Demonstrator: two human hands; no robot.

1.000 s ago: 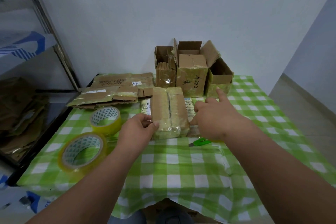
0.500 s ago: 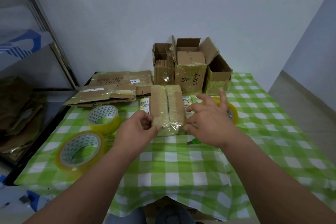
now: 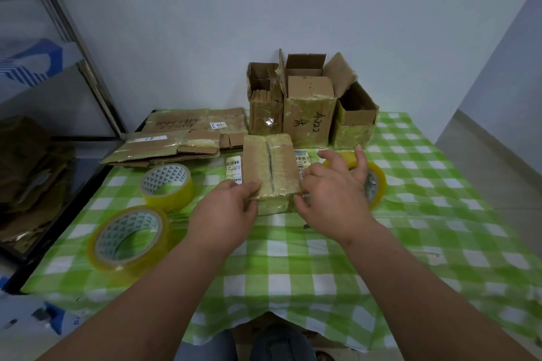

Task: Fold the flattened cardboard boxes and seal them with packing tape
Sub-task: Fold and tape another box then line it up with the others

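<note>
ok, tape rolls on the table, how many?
3. One roll left of the box, one nearer roll at the table's left front, and one roll partly behind the right hand. Others could be hidden.

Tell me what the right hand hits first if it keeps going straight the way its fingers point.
Probably the roll of packing tape just beyond the right hand: the outstretched fingers point away over its rim and already overlap it. Whether they touch it is unclear. Behind it stand the open cardboard boxes.
</note>
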